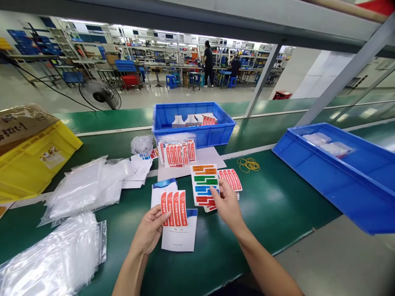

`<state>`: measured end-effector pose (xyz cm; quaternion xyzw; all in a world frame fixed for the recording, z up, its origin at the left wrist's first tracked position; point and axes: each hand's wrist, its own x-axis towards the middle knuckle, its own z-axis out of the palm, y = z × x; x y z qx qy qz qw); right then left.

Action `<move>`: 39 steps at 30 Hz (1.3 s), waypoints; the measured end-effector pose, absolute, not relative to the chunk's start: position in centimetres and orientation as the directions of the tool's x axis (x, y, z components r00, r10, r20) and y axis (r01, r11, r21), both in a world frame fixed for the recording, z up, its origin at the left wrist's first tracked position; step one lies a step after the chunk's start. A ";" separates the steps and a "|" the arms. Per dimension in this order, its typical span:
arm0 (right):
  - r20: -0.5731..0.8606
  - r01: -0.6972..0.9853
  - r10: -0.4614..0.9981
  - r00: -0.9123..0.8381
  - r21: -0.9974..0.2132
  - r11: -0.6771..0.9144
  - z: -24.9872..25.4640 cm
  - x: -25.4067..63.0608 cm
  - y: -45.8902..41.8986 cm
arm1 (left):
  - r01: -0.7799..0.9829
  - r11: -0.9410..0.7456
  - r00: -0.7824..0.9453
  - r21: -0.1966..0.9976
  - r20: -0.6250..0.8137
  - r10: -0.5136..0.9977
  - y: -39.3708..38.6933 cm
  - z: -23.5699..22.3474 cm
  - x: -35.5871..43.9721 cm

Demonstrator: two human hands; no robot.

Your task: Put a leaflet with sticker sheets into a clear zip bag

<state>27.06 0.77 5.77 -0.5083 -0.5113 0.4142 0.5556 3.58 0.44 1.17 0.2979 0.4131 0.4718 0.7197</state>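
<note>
Fingers (166, 217) of the left hand (146, 233) are clamped on a red label sheet (177, 203), over a white leaflet (179, 242) on the counter (271, 213); those of the right hand (231, 207) pinch a multicoloured sheet (205, 181) beside a red stack (231, 179). Held near its edge, the left sheet might bend or slip; the right one could drag stacked sheets if they cling. "Max Level" and "Min Level" mark the red strips, with Chinese characters; the multicoloured print is too small.

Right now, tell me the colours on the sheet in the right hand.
The sheet: orange, green, blue and red on white; head view.
</note>
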 end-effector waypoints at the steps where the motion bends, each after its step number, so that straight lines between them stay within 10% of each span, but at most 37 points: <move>1: 0.166 0.126 0.981 0.102 -0.980 0.152 5.6 26.6 0.5 | -0.436 0.368 0.201 0.821 -0.309 0.929 0.4 1.2 3.6; 14: 0.397 0.459 0.913 0.090 -0.831 0.316 6.5 25.1 -1.3 | -0.381 0.106 -0.104 0.919 -0.156 0.982 0.3 1.1 4.1; 25: 0.261 0.245 0.963 -0.071 -0.931 0.270 6.5 23.7 -1.3 | -0.189 0.027 -0.048 0.982 -0.037 0.998 -0.2 1.0 4.5; 39: 0.067 -0.056 0.998 -0.014 -0.996 0.066 1.1 19.5 0.9 | -0.551 0.406 0.283 0.729 -0.294 0.913 0.1 0.1 5.8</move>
